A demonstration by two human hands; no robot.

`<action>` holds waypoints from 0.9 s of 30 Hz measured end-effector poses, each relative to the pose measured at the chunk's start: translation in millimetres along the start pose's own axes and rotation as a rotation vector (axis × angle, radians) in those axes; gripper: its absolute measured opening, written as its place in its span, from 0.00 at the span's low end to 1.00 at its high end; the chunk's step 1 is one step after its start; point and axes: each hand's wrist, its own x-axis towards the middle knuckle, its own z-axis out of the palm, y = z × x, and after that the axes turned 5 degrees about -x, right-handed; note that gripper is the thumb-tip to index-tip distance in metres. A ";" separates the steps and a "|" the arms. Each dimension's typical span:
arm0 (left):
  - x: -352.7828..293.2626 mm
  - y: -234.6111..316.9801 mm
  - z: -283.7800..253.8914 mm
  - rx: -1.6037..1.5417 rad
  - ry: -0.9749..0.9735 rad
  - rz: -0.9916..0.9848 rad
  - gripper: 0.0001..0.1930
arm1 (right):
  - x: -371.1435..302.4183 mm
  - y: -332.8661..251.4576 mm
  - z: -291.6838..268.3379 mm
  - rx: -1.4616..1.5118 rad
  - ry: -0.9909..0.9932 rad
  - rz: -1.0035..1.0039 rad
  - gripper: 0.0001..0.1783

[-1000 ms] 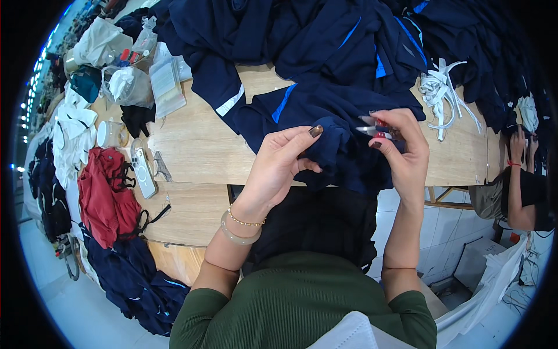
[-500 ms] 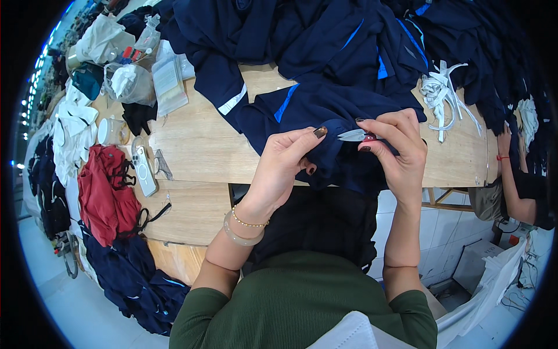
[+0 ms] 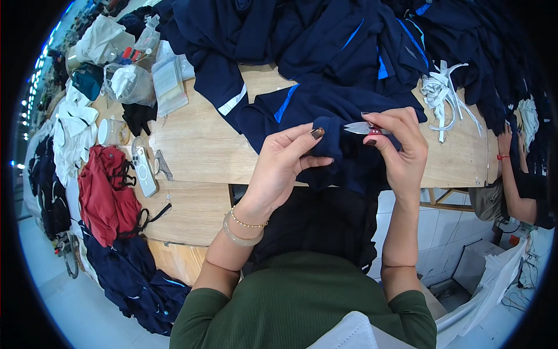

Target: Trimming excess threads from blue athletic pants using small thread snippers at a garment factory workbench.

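A navy garment (image 3: 325,100) with a blue stripe lies over the table's near edge. My left hand (image 3: 285,157) pinches a ribbed-looking edge of it between thumb and fingers. Held in my right hand (image 3: 401,142) is a pair of thread snips (image 3: 360,128) with pale pointed blades and a red part at the grip. The blades point left, just beside the cloth by my left thumb. Whether a thread lies between them is too small to tell.
More navy garments (image 3: 256,35) pile up at the back. White strips (image 3: 440,93) lie right of centre. A phone (image 3: 143,171), red cloth (image 3: 107,195) and plastic bags (image 3: 131,84) sit left on the wooden table (image 3: 192,145). Another person's arm (image 3: 511,174) is at far right.
The garment edge in my left hand has been turned up and shows more between the fingers. The snips have moved slightly right and up, their blades now lying more level.
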 end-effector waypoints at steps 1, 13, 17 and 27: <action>-0.3 0.5 0.4 0.007 0.013 0.020 0.12 | -0.7 -0.1 0.0 0.020 0.007 0.040 0.12; 2.0 -3.2 5.3 0.154 0.075 0.238 0.19 | -2.9 -8.5 -1.3 -0.064 -0.064 0.004 0.15; 0.5 -1.3 7.6 0.103 0.081 0.211 0.20 | -2.7 -12.3 3.9 -0.082 -0.029 -0.027 0.15; 0.8 -2.7 5.2 0.109 0.080 0.214 0.20 | -2.3 -11.0 4.1 -0.097 0.009 -0.054 0.16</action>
